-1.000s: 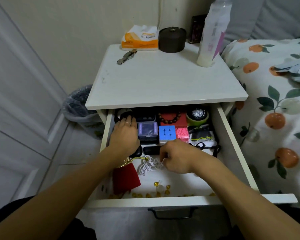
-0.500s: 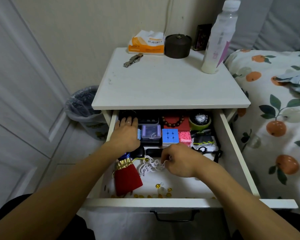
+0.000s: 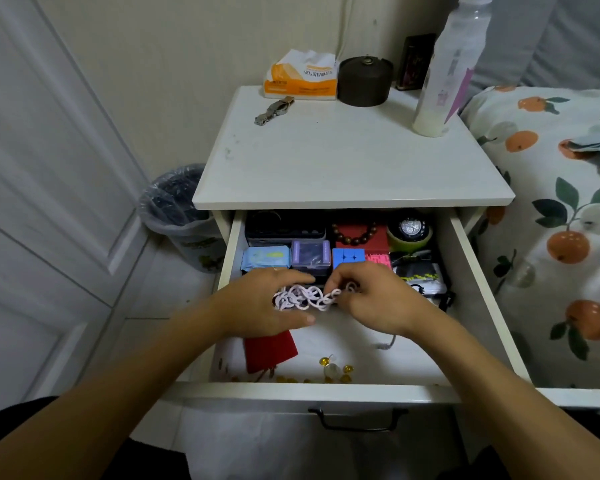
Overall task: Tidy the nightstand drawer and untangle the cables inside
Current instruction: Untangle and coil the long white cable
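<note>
Since the earlier frame your left hand has come off the back-left boxes and moved to the middle of the drawer, where it now meets your right hand; the tangled white cable that lay on the drawer floor is now lifted between them. The left grip cups the bulk of the knot, fingers curled under and around it, thumb stretched out below. The right grip pinches the cable's other end between fingertips, closed tight on it.

The cable hangs over the middle of the open drawer, just in front of the purple case and blue puzzle cube, and above the red pouch whose top your left hand covers.

You look to be at the start of the untangling step: the cable is in hand but still a dense bunch of loops. The next move calls for finding a free end, and I cannot tell from here whether your right fingertips hold one. Ease the loops apart gently rather than pulling the two ends away from each other, which would probably tighten the knot. The loose amber beads at the drawer front remain to be gathered.
</note>
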`<act>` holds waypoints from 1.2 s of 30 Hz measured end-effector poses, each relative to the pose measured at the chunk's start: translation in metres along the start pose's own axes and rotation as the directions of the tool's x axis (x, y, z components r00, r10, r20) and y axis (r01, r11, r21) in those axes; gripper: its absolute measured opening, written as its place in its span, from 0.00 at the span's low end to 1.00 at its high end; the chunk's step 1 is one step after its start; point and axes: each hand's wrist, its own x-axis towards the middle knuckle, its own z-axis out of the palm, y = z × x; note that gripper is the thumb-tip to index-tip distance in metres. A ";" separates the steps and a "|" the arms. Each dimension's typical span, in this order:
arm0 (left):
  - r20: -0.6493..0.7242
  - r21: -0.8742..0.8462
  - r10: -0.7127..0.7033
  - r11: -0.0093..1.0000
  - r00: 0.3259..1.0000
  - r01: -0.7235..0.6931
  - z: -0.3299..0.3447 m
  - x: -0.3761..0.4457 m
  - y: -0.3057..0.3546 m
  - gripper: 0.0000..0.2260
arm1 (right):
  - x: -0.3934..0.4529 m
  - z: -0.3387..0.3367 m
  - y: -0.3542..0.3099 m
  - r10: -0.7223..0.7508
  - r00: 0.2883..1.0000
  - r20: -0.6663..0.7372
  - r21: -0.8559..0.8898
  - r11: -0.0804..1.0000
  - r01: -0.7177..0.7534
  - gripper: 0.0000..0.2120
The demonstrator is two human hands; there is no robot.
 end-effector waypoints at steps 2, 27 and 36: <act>0.015 0.057 0.056 0.997 0.998 -0.056 0.001 -0.003 0.001 0.21 | -0.004 -0.001 -0.001 0.000 1.000 0.001 0.054 0.999 0.000 0.06; 0.035 -0.436 -0.122 0.891 0.992 0.125 -0.022 -0.016 0.036 0.06 | -0.046 -0.025 0.007 0.034 0.998 -0.062 -0.108 0.993 -0.041 0.13; 0.086 -0.560 -0.014 0.827 0.996 0.060 -0.008 -0.010 0.066 0.10 | -0.046 -0.023 -0.010 -0.073 0.980 -0.186 0.240 0.964 0.118 0.02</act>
